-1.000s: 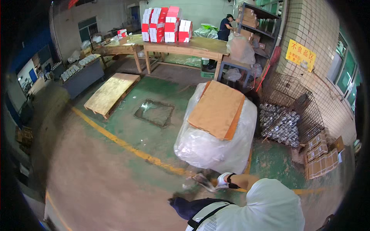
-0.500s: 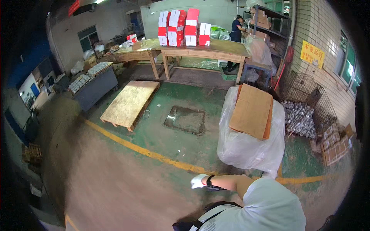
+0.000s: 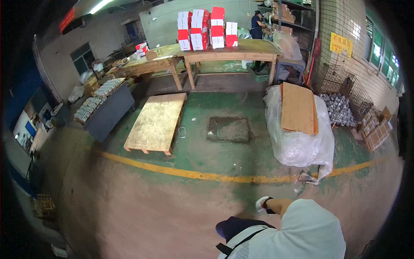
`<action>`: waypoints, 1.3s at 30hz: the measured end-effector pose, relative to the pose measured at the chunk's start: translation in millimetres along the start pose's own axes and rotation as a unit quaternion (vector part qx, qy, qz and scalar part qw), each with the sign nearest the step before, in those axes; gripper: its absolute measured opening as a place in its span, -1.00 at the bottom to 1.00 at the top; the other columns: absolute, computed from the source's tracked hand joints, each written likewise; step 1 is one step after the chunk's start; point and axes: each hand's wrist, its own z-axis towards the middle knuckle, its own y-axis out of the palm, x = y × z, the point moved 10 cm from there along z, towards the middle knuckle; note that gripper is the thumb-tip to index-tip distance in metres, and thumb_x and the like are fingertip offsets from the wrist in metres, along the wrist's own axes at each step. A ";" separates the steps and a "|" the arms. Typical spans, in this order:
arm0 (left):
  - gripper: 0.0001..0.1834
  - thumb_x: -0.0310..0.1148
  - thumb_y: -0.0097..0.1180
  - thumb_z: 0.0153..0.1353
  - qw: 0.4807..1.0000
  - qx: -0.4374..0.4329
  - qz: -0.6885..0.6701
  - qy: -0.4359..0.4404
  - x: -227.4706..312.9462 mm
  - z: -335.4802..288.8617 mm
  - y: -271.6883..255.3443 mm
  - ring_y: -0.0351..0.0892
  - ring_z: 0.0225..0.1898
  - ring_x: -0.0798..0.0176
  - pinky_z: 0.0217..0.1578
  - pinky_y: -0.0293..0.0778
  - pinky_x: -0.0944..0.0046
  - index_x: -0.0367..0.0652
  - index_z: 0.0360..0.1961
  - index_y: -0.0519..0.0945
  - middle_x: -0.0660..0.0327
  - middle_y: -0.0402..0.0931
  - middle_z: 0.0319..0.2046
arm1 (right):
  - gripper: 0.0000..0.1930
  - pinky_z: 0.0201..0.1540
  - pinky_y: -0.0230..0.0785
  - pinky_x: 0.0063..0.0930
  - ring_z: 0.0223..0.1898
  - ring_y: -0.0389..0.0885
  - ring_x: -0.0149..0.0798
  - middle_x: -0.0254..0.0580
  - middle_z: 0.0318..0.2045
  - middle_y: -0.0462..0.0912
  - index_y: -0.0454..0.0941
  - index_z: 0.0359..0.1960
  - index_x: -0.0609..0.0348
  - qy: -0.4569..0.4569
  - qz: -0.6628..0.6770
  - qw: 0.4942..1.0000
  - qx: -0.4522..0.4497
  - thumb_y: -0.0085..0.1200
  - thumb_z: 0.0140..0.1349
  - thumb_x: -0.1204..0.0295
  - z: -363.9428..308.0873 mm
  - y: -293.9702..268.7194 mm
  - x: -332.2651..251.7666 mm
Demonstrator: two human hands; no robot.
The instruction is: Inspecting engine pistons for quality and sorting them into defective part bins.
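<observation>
My right hand (image 3: 260, 203) wears a white glove and has a dark band round its wrist. It hangs over the bare floor, in front of my body, with the forearm coming from a pale short sleeve (image 3: 312, 226). The fingers are too small and partly hidden to read, and no held thing can be made out. Nearest to the hand is a plastic-wrapped bulky load (image 3: 297, 149) with flattened brown cardboard (image 3: 298, 108) on top, standing apart from it. My left hand is outside the picture.
A low wooden pallet (image 3: 157, 121) lies left of a floor cover (image 3: 228, 129). Behind stands a long table (image 3: 241, 46) with red-and-white boxes (image 3: 199, 30). A co-worker (image 3: 256, 29) stands at shelves behind. Right are a wire cage (image 3: 345, 84) of metal parts and cartons (image 3: 377, 131).
The view has shifted, and the pallet and wrapped load now sit further right in it. My right hand has moved right in the picture, and less of the forearm shows.
</observation>
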 end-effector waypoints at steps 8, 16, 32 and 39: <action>-0.39 0.02 -0.13 0.40 0.994 -0.067 0.082 0.022 205.1 126.4 0.3 0.61 -0.12 -0.04 -0.15 0.51 -0.06 -0.38 0.12 0.48 -0.03 0.59 -0.03 | -0.69 -0.10 0.46 0.00 -0.21 0.67 -0.09 -0.10 -0.14 0.71 0.74 -0.14 0.03 0.128 0.056 0.990 0.012 0.13 0.13 0.24 39.9 -93.1 -109.9; -0.42 0.00 -0.07 0.39 0.986 -0.132 0.083 -0.049 278.6 226.1 -14.5 0.56 -0.13 -0.02 -0.10 0.53 -0.04 -0.35 0.12 0.48 -0.03 0.56 -0.05 | -0.60 -0.10 0.46 -0.05 -0.18 0.66 0.10 0.02 -0.21 0.71 0.68 -0.18 0.10 0.023 0.131 0.987 0.091 0.05 0.14 0.08 239.7 -375.2 -358.4; -0.46 -0.03 -0.02 0.38 0.994 -0.058 -0.031 -0.088 570.5 492.3 -299.9 0.53 -0.13 -0.01 -0.10 0.53 -0.04 -0.33 0.10 0.49 0.01 0.54 -0.07 | -0.68 -0.09 0.47 -0.05 -0.23 0.65 -0.18 -0.17 -0.23 0.71 0.70 -0.26 0.15 0.161 0.145 0.965 -0.147 0.16 0.16 0.15 504.7 -413.7 -589.7; -0.50 -0.07 0.03 0.36 0.984 -0.061 -0.128 -0.109 688.5 655.6 -390.1 0.47 -0.03 0.02 -0.05 0.49 -0.01 -0.30 0.08 0.48 0.07 0.48 -0.03 | -0.63 -0.37 0.40 -0.02 -0.48 0.51 -0.11 -0.10 -0.42 0.62 0.65 -0.23 0.15 0.150 0.240 0.958 -0.045 0.18 0.04 0.14 585.3 -515.1 -723.8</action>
